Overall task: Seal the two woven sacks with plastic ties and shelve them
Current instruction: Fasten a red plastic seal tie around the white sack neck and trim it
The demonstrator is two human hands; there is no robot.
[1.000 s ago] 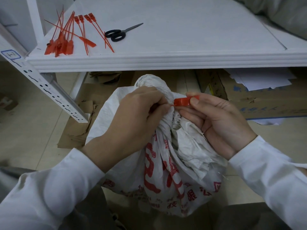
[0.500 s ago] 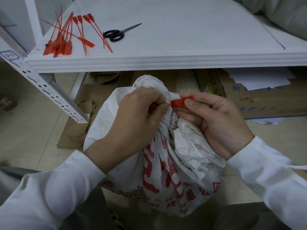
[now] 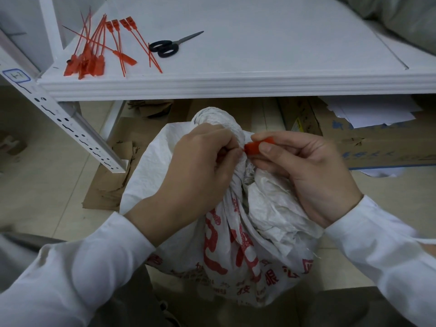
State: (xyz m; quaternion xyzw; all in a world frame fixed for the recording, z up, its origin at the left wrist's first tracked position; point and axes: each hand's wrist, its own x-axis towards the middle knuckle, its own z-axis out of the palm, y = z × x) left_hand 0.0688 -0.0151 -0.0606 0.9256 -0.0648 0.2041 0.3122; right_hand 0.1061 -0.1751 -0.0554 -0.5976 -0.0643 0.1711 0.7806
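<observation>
The woven sack (image 3: 236,232), white with red printed characters, stands on the floor between the two hands, its mouth gathered and twisted into a neck that rises just beyond the knuckles; a red plastic tie (image 3: 253,147) sits at that neck, in the narrow space where the two hands meet. The right hand (image 3: 306,171) pinches the tie's flat head between thumb and forefinger, its other fingers curled against the crumpled cloth below; the left hand (image 3: 200,161) is closed round the neck of the sack from the other side, thumb and forefinger pressed together right against the tie's head; whether the tie's strap lies between them I cannot tell. Both wrists come out of white sleeves.

Beyond the hands runs the front edge of a white shelf (image 3: 259,86); on it, beyond the left hand and off to its outer side, lies a loose bunch of spare red ties (image 3: 94,57); just beside them, nearer the middle, a pair of black-handled scissors (image 3: 168,44). Under the shelf, beyond the right hand, a cardboard box (image 3: 377,147) with white papers (image 3: 377,112) on top; outward of the left hand, flattened cardboard (image 3: 111,180) on the tiled floor, and the shelf's perforated white upright (image 3: 70,128).
</observation>
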